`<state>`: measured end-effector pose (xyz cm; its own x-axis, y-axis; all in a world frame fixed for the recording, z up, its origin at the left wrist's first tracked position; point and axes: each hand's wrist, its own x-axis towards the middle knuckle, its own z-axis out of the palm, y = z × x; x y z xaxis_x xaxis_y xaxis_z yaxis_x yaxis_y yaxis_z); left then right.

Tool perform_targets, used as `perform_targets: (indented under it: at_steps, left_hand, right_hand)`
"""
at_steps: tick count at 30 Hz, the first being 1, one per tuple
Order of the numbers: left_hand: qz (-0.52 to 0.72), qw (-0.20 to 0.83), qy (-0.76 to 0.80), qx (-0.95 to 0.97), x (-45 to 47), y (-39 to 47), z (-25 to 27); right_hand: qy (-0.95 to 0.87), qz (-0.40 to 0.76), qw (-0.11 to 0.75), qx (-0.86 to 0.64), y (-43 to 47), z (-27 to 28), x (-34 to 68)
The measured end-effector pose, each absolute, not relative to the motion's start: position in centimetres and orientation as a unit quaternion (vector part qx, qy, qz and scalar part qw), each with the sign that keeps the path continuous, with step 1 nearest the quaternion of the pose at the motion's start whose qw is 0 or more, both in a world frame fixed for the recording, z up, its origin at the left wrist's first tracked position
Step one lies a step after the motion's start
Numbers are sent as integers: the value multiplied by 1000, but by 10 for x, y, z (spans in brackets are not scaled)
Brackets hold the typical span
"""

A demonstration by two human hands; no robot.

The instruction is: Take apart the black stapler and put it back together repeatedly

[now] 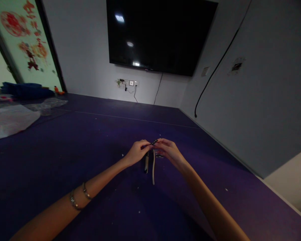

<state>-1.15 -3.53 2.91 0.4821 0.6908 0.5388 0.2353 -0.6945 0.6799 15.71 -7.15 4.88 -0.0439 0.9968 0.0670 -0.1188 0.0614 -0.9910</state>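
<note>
In the middle of the head view, my left hand (137, 152) and my right hand (171, 152) meet fingertip to fingertip. Between them is a small dark strip with light marks (154, 142), pinched by the fingers of both hands. Its exact kind is too small to make out. Just below the hands lies a thin pale cord-like piece (153, 170). Beside it, to the left, is a slim dark-and-pale object (146, 163), perhaps a tool. Partly hidden by my right fingers is a small flat item with light marks (159, 155).
A purple surface (90, 140) with small white scraps spreads around the hands. White sheeting (12, 120), clear plastic (48, 104) and blue cloth (27, 90) lie at the left. A television (160, 36) hangs above wall sockets (131, 83). A black cable (215, 68) runs down the right wall.
</note>
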Motion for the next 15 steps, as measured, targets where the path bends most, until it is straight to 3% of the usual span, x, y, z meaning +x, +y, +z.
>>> perform_targets:
  at_steps: [15]
  left_hand:
    - [283,357,296,840,-19,-28,31]
  right_hand:
    - [-763,266,373,-456,-76,59,177]
